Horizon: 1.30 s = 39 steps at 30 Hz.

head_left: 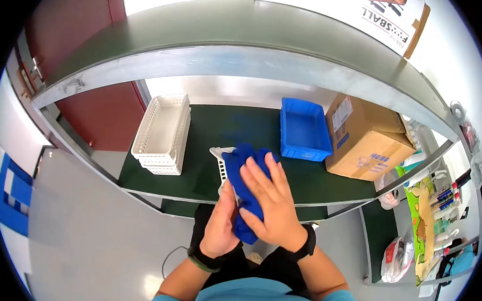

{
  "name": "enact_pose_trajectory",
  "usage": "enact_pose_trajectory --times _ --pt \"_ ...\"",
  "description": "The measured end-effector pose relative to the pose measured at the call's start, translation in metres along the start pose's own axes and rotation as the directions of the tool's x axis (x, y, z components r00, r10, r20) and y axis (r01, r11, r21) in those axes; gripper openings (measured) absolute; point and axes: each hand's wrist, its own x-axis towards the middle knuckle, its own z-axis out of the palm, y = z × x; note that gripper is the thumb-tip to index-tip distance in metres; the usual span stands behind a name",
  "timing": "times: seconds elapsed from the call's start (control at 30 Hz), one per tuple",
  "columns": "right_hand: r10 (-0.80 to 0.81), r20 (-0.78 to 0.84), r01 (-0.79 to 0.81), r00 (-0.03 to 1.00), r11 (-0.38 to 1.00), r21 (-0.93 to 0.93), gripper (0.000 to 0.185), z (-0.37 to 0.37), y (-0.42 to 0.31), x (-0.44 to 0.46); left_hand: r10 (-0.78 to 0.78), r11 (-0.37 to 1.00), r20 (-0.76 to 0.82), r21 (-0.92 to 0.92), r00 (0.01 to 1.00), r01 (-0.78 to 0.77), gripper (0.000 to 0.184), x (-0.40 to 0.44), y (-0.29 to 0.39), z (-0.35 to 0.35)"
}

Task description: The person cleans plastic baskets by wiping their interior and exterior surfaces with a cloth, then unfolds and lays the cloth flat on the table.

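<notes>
A white slotted plastic basket [221, 170] is tilted in front of me, mostly hidden by a blue cloth [233, 162] bunched over it. My left hand [219, 225] is closed on the basket's near left side, its thumb and fingers along the edge. Across the cloth lies my right hand [268, 201], fingers extended and thumb against the fabric, pressing the cloth onto the basket. Both hands are above the front edge of the dark green shelf [195, 183].
White stacked baskets [161, 135] stand on the shelf's left. A blue bin [306, 129] and a cardboard box [369, 141] sit at right. An upper shelf with a metal edge [245, 61] spans above. Another rack with bottles [445, 210] stands farther right.
</notes>
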Motion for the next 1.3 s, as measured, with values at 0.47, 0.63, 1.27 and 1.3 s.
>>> enact_pose_trajectory --times 0.47,0.63,1.27,1.3 --pt "0.01 0.051 -0.007 0.999 0.998 -0.056 0.069 0.0 -0.015 -0.006 0.074 0.99 -0.006 -0.117 0.997 -0.074 0.061 -0.009 -0.008 -0.003" --pt "0.048 0.093 -0.049 0.995 0.999 0.01 0.065 0.018 -0.02 -0.037 0.181 0.969 -0.088 -0.153 0.98 -0.193 0.061 -0.01 -0.011 -0.018" --pt "0.073 0.054 -0.077 0.996 0.995 0.068 0.078 0.029 -0.012 -0.04 0.114 0.983 -0.174 -0.121 0.978 -0.136 0.056 -0.002 -0.011 -0.021" --pt "0.079 0.049 -0.082 0.996 0.994 0.07 0.078 0.03 -0.01 -0.041 0.098 0.986 -0.178 -0.117 0.979 -0.12 0.054 -0.002 -0.014 -0.022"
